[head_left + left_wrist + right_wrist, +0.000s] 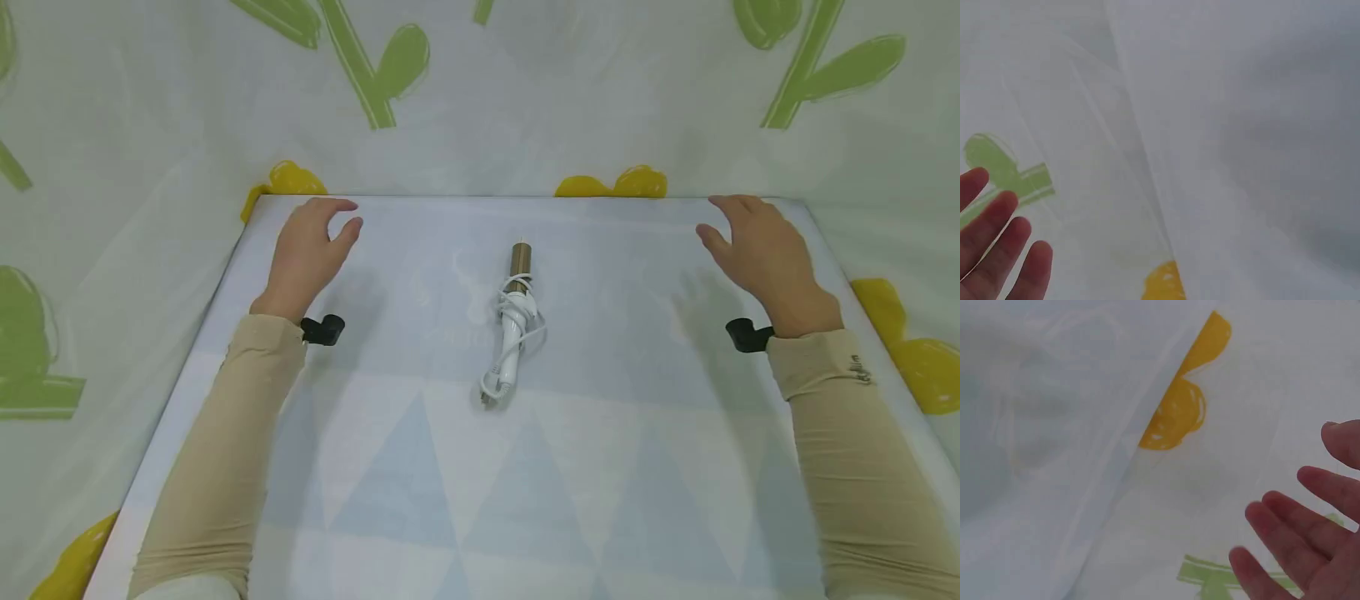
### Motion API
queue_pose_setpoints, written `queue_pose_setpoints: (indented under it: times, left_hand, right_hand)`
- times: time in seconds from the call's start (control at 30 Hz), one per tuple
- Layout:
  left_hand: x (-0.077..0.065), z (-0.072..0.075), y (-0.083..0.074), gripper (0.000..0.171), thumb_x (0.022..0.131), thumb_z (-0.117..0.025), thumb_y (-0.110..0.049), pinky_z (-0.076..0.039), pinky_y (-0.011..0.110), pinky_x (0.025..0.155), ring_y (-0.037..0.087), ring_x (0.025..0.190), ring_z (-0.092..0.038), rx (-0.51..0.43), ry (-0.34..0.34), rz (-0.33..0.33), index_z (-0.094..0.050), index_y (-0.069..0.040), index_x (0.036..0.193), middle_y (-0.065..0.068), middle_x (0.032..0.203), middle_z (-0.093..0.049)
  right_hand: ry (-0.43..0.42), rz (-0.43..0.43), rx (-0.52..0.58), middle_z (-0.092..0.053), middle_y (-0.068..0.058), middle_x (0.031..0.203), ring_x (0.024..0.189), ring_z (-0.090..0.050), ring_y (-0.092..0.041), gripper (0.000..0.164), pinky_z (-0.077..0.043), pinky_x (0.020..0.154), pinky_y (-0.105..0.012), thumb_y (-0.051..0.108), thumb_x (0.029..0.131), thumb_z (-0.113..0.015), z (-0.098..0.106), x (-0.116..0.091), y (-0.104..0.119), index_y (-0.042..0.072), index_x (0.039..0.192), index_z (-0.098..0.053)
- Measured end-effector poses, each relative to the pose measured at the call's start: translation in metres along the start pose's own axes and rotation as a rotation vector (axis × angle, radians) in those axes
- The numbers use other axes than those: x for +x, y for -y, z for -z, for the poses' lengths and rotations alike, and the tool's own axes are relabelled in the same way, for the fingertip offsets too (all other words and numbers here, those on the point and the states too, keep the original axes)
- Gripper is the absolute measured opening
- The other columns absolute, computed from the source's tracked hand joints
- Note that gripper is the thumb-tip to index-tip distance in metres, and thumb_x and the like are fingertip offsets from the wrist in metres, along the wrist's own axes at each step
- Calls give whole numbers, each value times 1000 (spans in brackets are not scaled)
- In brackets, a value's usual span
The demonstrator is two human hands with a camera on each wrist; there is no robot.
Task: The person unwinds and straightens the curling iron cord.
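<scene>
A curling iron (512,333) lies near the middle of the table, its gold barrel pointing to the far edge and its white handle toward me. The white cord (517,310) is wound loosely around it, and the plug (487,398) lies by the handle's near end. Off to its left, my left hand (309,250) hovers over the table with nothing in it, thumb and fingers apart. My right hand (765,250) is held up likewise on the other side, its fingers spread in the right wrist view. Neither hand touches the curling iron.
The table (525,467) has a white cover with pale blue triangles. Behind and beside it hangs white cloth (562,92) printed with green stems and yellow shapes. A black wrist camera (324,330) sits on the left wrist, another camera (748,335) on the right.
</scene>
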State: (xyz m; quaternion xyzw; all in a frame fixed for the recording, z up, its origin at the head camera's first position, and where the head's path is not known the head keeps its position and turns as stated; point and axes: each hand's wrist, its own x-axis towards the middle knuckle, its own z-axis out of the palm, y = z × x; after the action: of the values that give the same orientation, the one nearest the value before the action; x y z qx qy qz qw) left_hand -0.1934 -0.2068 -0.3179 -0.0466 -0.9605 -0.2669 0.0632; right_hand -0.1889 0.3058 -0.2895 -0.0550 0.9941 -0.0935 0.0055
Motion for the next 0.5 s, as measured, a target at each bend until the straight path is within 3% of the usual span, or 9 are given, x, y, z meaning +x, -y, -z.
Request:
queue_pose_setpoints:
  times: [0.1, 0.23, 0.37, 0.5]
  left_hand:
    - [-8, -6, -14, 43, 91, -43, -44, -39, 35, 87, 18, 104, -50, -145, -15, -33, -54, -16, 122, 1, 117, -55]
    - [-23, -22, -31, 36, 90, -46, -42, -44, 27, 76, 5, 88, -56, -345, -67, -111, -60, -18, 113, -6, 97, -63]
    - [-37, -30, -49, 27, 91, -48, -36, -46, 25, 70, 6, 79, -59, -498, -123, -161, -63, -19, 107, -6, 88, -65]
    - [-49, -30, -71, 23, 92, -50, -27, -46, 26, 71, 13, 80, -60, -570, -79, -143, -62, -15, 108, 1, 88, -65]
  right_hand:
    - [-68, -21, 159, -43, -20, 129, 112, -42, -41, 51, -30, 89, -55, 37, 95, -37, -8, -2, 10, 6, 136, -36]
    - [-131, -62, 400, -61, -11, 105, 95, -54, -26, 45, -39, 79, -40, 42, 94, -34, -23, -8, 24, 10, 114, -58]
    - [-154, -81, 652, -62, -6, 95, 84, -55, -16, 44, -42, 74, -25, 45, 93, -36, -40, -12, 45, 11, 100, -61]
    - [-181, -12, 823, -63, -7, 92, 80, -58, -19, 38, -45, 70, -23, 38, 93, -42, -52, -13, 65, 6, 98, -62]
